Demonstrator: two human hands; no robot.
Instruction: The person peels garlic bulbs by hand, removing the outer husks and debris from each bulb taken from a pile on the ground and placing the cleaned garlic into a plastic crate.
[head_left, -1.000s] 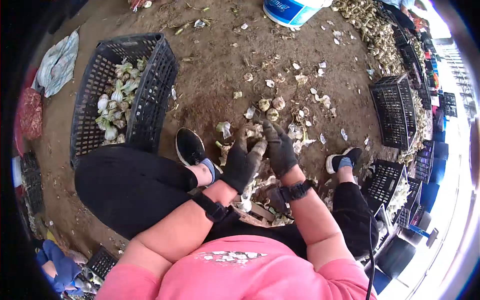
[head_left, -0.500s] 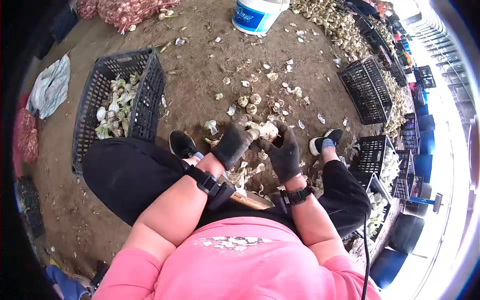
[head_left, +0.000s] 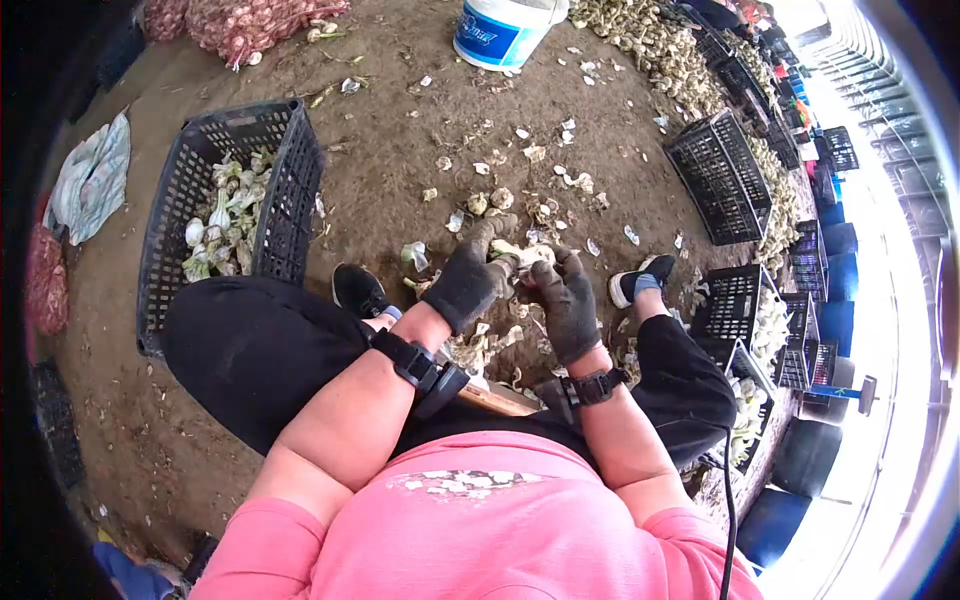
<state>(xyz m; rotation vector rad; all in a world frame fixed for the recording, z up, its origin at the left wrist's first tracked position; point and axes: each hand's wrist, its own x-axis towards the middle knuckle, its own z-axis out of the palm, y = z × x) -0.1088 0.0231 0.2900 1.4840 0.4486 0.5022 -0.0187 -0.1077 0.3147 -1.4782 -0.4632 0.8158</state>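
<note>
Between my two gloved hands is a pale garlic bulb, above the ground in front of my lap. My left hand wears a dark, dirty glove and has its fingers closed on the bulb's left side. On the bulb's right side, my right hand, gloved too, is bent round it with thumb and fingers. Just beyond my hands, a couple of bulbs lie on the dirt among loose skins. Below them is a heap of peelings, beside a wooden edge at my lap.
A black crate holding garlic stands at the left. A white and blue bucket is at the top. To the right are a garlic pile, an upright black crate and more crates. Red mesh sacks lie at upper left.
The camera view has shifted, bringing the sacks into sight. A bulb now shows between my hands, and my right hand's fingers have curled closer round it. Fewer bulbs show on the ground beyond.
</note>
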